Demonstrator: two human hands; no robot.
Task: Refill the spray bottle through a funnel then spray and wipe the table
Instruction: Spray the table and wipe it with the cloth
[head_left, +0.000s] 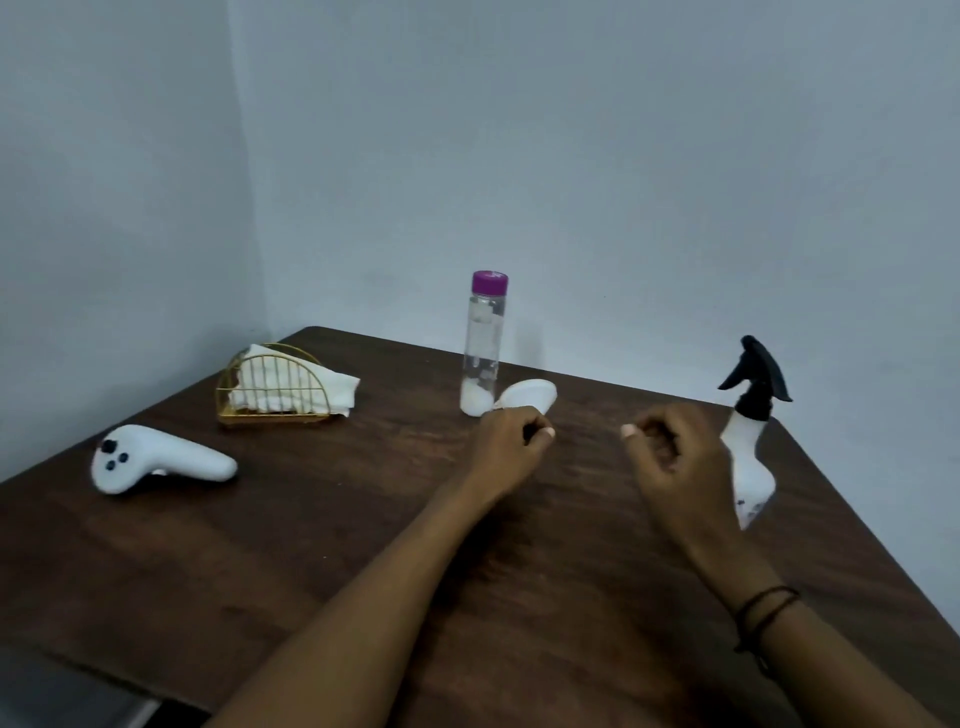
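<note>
A: Hands first. What are they doing?

B: Both float above the dark wooden bench (322, 545), holding nothing. The left hand (511, 447) has its fingers (545, 432) curled loosely into the palm. The right hand (675, 457) is curled the same way, thumb tip pointing toward nine o'clock. A dark cord bracelet (763, 610) circles the right wrist.

A: Where is the spray bottle?

B: Spray bottle (750, 457), white body with a black trigger head, stands at about three o'clock from the right hand, partly hidden behind it. Whether the hand touches it I cannot tell. It leans in this wide-angle view, near the bench's right edge.

A: And the funnel?

B: A white funnel (530, 396) lies on its side at twelve o'clock from the left hand, its lower part covered by the knuckles. It sits just beside the base of a clear water bottle (484, 353) with a purple cap (490, 283), which stands upright at eleven o'clock from that hand. The cap is on.

A: Anything to wipe with?

B: White tissues (291, 387) are tucked in a gold wire holder (234, 384) at ten o'clock, well apart from both hands. A white handheld controller (161, 460) lies at nine o'clock, nearer the bench's left edge.
</note>
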